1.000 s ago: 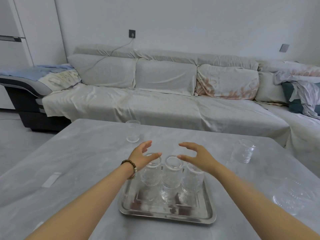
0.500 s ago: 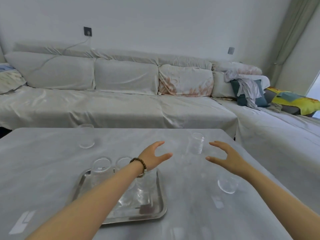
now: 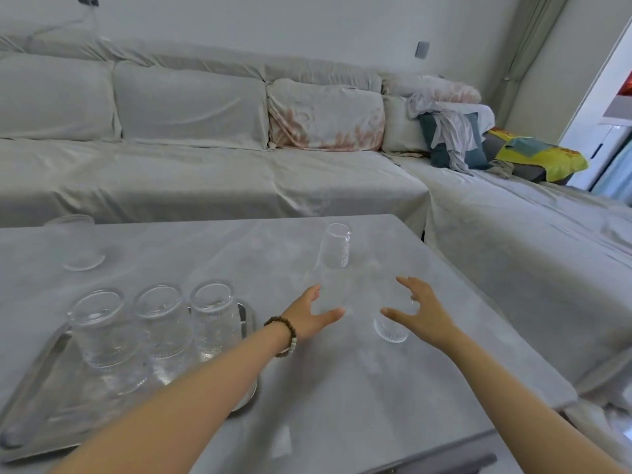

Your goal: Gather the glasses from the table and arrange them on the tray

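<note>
A steel tray (image 3: 30,401) lies at the lower left of the grey table (image 3: 239,254), and three ribbed clear glasses (image 3: 160,323) stand in a row along its far edge. My left hand (image 3: 309,316), with a bead bracelet on the wrist, hovers open to the right of the tray. My right hand (image 3: 422,311) is open too, just over a short ribbed glass (image 3: 390,331) on the table. A taller glass (image 3: 337,246) stands further back, beyond both hands. Another glass (image 3: 80,242) stands at the far left of the table.
A long sofa (image 3: 205,159) under a pale cover runs behind the table and turns along the right side. Cushions and crumpled clothes (image 3: 451,135) lie in its corner. The table's right edge (image 3: 485,316) is close to my right hand.
My view has swung right and lower, so the tray now sits at the lower left. Both open hands have left the three glasses on the tray and reached right, toward the loose glasses.
</note>
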Demonstrator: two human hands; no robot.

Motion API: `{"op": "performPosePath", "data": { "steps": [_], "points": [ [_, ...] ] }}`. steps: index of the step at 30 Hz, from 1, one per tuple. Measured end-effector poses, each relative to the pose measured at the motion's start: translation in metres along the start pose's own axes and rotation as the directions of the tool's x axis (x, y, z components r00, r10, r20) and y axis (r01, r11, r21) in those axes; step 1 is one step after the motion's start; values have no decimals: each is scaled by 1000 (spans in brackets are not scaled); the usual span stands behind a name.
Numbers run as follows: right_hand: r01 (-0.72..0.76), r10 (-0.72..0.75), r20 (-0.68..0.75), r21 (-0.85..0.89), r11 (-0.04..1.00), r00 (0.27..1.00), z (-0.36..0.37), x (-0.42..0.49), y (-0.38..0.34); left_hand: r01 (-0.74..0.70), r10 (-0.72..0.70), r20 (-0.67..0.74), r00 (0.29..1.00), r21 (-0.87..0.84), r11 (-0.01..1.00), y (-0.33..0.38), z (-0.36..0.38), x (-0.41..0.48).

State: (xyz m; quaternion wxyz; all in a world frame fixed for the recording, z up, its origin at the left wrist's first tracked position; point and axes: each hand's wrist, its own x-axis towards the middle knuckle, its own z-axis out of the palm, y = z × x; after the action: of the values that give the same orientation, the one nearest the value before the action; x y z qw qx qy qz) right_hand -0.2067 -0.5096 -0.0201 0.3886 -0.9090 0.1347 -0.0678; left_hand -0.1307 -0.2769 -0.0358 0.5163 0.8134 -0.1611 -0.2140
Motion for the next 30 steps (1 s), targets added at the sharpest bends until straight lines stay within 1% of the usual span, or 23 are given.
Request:
{"op": "performPosePath", "data": {
  "steps": [4, 9, 10, 12, 14, 16, 19, 21, 24, 27, 30],
  "points": [
    [33, -32, -90, 10, 999, 995, 5, 1, 4, 37, -36, 10, 999, -50, 998, -5, 17, 3],
    [29, -19, -141, 73, 997, 990, 6, -8, -4, 62, -60, 27, 998, -87, 994, -5, 25, 1],
    [27, -9, -149, 114, 993, 989, 8, -12, -8, 61, -59, 23, 998, -96, 993, -4, 25, -1],
    [22, 21, -159, 259, 966, 987, 14, -21, -21, 71, -71, 7, 997, -141, 987, -2, 21, -5],
    [30, 39, -159, 410, 912, 987, 21, -29, -39, 119, -114, 34, 993, -257, 959, 2, 14, -14],
    [36, 46, -138, 540, 841, 989, 28, -35, -59, 168, -140, 98, 985, -406, 898, 5, 2, -27],
    [43, 19, -83, 681, 731, 996, 43, -44, -90, 177, -113, 145, 983, -587, 790, 7, -23, -50],
    [39, -10, -45, 722, 691, 999, 54, -51, -108, 146, -86, 124, 989, -649, 746, 4, -42, -65],
    [24, -65, 23, 767, 641, 998, 71, -59, -132, 114, -98, 63, 993, -700, 705, -2, -73, -84],
    [-6, -106, 100, 755, 656, 989, 91, -68, -152, 71, -104, 3, 995, -749, 658, -6, -104, -103],
    [-14, -157, 192, 676, 737, 969, 110, -74, -165, -38, -57, -106, 993, -727, 686, -7, -131, -119]
  ]
}}
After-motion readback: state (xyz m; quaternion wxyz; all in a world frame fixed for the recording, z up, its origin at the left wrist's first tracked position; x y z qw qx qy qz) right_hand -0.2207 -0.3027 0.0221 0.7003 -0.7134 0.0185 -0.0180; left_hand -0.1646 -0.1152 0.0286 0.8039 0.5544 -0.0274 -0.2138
